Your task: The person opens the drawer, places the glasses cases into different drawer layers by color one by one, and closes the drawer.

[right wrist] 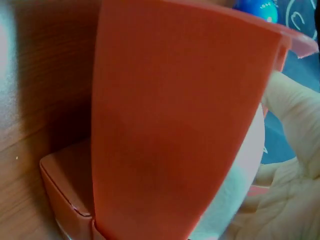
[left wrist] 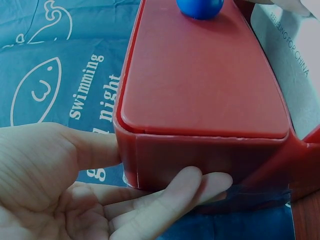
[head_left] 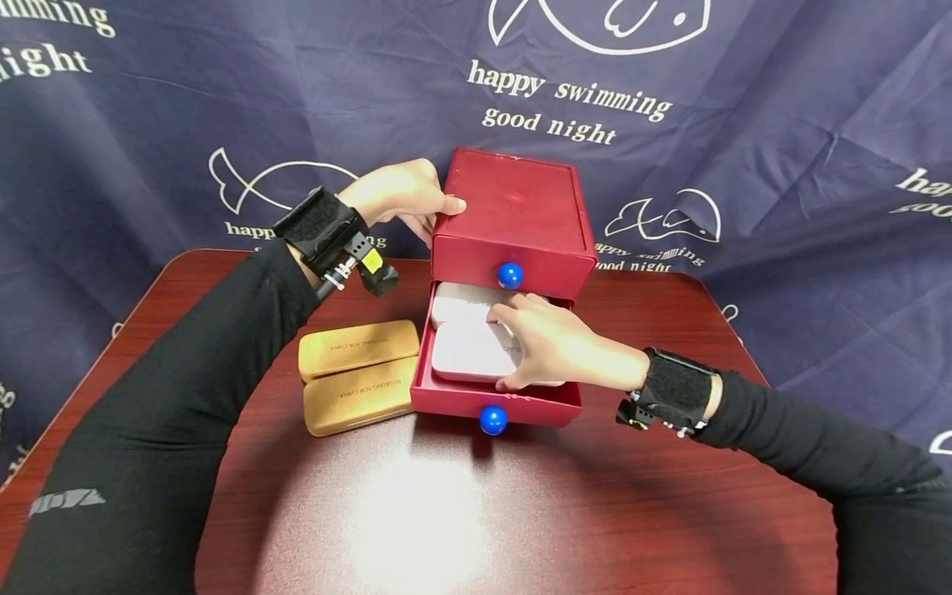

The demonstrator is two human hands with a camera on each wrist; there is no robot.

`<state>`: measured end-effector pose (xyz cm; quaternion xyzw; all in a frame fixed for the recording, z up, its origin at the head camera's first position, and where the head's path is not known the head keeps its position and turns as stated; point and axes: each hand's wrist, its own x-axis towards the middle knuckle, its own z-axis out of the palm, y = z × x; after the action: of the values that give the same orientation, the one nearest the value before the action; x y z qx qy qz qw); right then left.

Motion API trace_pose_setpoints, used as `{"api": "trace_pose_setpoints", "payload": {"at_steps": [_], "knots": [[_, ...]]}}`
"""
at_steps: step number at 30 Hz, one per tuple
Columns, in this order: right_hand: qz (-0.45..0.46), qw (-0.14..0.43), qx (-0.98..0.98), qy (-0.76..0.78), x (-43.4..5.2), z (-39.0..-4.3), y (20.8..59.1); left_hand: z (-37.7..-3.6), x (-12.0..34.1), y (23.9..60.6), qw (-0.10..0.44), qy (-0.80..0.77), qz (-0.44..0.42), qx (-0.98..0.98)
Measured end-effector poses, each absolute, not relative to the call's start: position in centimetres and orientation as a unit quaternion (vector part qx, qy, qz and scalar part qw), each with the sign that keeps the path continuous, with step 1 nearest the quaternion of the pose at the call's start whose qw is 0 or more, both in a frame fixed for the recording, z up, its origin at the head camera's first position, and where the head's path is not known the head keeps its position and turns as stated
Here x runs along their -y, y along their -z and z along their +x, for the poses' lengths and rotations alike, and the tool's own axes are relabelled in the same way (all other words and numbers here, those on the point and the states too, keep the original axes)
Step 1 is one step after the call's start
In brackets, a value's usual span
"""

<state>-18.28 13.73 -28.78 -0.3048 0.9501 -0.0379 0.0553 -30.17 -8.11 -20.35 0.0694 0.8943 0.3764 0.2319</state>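
My left hand (head_left: 405, 192) grips the left side of a small red drawer box (head_left: 521, 198), thumb on its top edge and the other fingers down along the side wall. The upper drawer is closed, with a blue knob (head_left: 510, 275). Below, the lower drawer (head_left: 446, 400) is pulled out and holds two white cases. Over the front white case (head_left: 472, 351) my right hand (head_left: 554, 343) arches, thumb at its near edge and fingers curled over the far side. Behind it lies the other white case (head_left: 455, 302), partly beneath the upper drawer.
Two gold cases, one farther back (head_left: 357, 349) and one nearer (head_left: 357, 397), lie on the wooden table (head_left: 297, 512) left of the lower drawer. A blue knob (head_left: 492, 420) juts from that drawer's front. Behind the table hangs a navy cloth (head_left: 372, 91) with fish drawings.
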Motion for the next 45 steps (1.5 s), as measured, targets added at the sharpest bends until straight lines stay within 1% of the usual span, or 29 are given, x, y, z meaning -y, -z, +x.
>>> {"api": "trace_pose_setpoints", "payload": {"at_steps": [13, 21, 28, 45], "knots": [[-0.306, 0.075, -0.949, -0.034, -12.7, -18.4, 28.3, -30.0, 8.3, 20.1, 0.238, -0.37, 0.083, -0.894], [-0.327, 0.071, -0.94, -0.061, -12.3, -18.6, 28.3, -30.0, 8.3, 20.1, 0.244, -0.37, 0.086, -0.892], [-0.322, 0.069, -0.941, -0.076, -11.8, -18.4, 28.2, -29.8, 8.3, 20.3, 0.227, -0.372, 0.078, -0.897], [-0.34, 0.049, -0.936, -0.077, -11.5, -18.1, 28.8, -30.0, 8.2, 20.4, 0.226, -0.372, 0.079, -0.897]]}}
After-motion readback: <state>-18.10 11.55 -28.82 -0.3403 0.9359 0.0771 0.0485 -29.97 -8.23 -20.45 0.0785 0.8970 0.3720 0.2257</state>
